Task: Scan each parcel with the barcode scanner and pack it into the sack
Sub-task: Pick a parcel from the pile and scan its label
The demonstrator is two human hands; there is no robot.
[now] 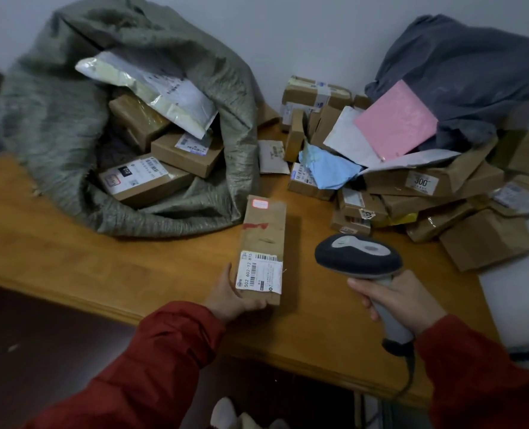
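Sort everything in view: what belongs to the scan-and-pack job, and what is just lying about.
In the job: long parcel in the left hand; scanner in the right hand; green sack, partly filled; parcel pile, waiting.
Lying about: dark grey bag by the wall, apparently unused.

The big grey-green woven sack [55, 119] looks coarse and matt, its cloth rough and creased; the long brown cardboard parcel [264, 236] is dull and scuffed, with a smooth white paper label [258, 272] stuck on it. The dark grey and silver plastic barcode scanner [357, 255] has a smooth, softly gleaming shell; the orange-brown wooden table [102, 258] is smooth with a low sheen; the white plastic mailer bag [151, 88] in the sack is glossy.
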